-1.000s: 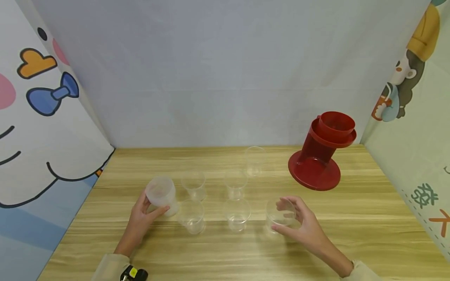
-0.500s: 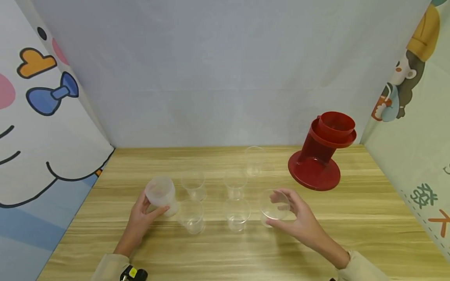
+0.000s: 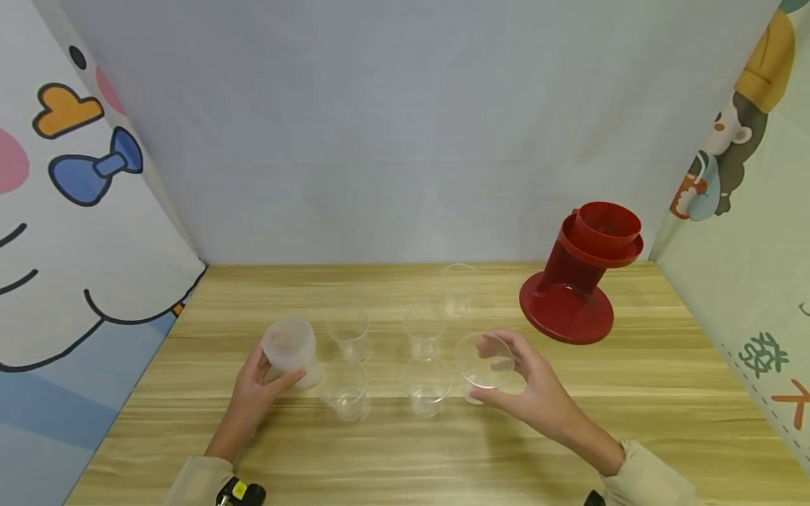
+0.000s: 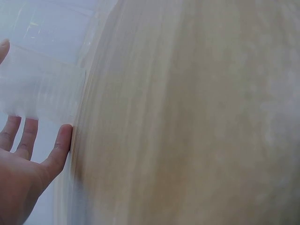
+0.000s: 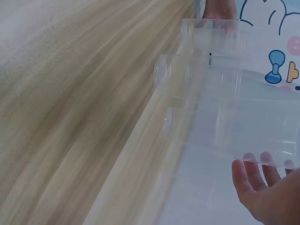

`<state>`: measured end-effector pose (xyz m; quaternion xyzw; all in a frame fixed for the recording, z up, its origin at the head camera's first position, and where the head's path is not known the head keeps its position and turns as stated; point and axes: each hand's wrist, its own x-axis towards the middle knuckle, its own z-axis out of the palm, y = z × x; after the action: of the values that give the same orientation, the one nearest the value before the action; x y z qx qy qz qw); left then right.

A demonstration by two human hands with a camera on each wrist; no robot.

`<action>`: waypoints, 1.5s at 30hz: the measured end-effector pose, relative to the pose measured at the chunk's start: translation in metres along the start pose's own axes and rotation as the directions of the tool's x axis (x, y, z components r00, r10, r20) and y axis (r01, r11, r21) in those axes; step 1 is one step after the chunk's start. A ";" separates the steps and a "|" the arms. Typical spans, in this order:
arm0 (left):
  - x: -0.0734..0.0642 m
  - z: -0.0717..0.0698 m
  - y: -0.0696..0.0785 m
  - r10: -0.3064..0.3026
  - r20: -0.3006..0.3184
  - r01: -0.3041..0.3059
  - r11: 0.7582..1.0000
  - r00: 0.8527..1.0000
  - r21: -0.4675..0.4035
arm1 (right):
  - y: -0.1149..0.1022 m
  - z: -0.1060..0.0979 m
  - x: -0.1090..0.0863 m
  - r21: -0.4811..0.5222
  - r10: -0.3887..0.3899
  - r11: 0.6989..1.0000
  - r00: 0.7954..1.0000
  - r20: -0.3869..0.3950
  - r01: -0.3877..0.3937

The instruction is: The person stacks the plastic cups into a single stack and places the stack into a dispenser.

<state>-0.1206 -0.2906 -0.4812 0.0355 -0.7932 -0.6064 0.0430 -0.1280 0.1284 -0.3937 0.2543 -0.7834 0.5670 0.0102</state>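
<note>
At the left of the head view, my left hand (image 3: 253,393) grips a stack of frosted plastic cups (image 3: 290,346), thumb in front and fingers behind; in the left wrist view its fingertips (image 4: 63,131) lie along the stack's side. My right hand (image 3: 538,393) holds a clear plastic cup (image 3: 470,362) between thumb and fingers. This cup is upright, just right of another clear cup (image 3: 427,388) in the near row. In the right wrist view the held cup (image 5: 253,126) tapers to its base, with the fingers curved along its side.
Another clear cup (image 3: 348,390) stands near the stack. Two more form a row behind, a left one (image 3: 349,336) and a right one (image 3: 424,332); a further cup (image 3: 460,292) stands at the back. A red stand with a round base (image 3: 569,316) is at the back right. Printed cloths flank the table.
My right hand has moved left and somewhat away from me with the clear cup, bringing it close to the near row. My left hand and the stack have stayed in place.
</note>
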 end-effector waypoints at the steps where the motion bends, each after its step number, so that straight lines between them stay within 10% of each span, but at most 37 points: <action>1: 0.000 0.000 0.000 0.001 0.002 -0.001 1.000 1.000 -0.002 | -0.001 0.000 0.001 -0.003 -0.003 1.000 1.000 0.002 0.003; 45: -0.001 -0.001 0.003 0.029 0.023 -0.029 1.000 0.999 0.010 | -0.040 0.021 0.035 0.004 -0.122 0.993 0.989 0.083 0.122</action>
<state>-0.1192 -0.2909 -0.4783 0.0173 -0.7971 -0.6021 0.0424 -0.1364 0.0874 -0.3554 0.3251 -0.7666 0.5537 0.0123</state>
